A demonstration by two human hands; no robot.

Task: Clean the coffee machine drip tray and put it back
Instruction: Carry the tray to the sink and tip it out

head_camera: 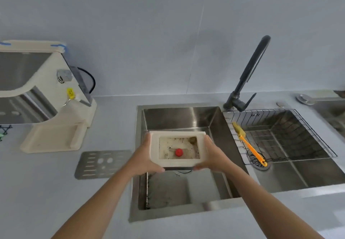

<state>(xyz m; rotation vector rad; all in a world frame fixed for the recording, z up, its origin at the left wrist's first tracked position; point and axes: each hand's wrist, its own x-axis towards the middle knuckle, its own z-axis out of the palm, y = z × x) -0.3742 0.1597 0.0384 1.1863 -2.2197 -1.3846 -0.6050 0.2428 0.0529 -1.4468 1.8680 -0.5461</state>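
Observation:
A cream drip tray [178, 161] is held level above the left sink basin [179, 119]. Its well is stained with brown residue and has a red float [178, 152] in the middle. My left hand [144, 159] grips the tray's left side and my right hand [214, 156] grips its right side. The cream coffee machine [46, 96] stands at the far left of the counter, its base slot open. The tray's perforated metal grate [102, 164] lies flat on the counter between the machine and the sink.
A black faucet [248, 74] rises behind the sink divider. A wire rack [308, 136] sits in the right basin, with an orange-handled yellow brush [250, 145] lying on its left edge. Grey tiled wall behind.

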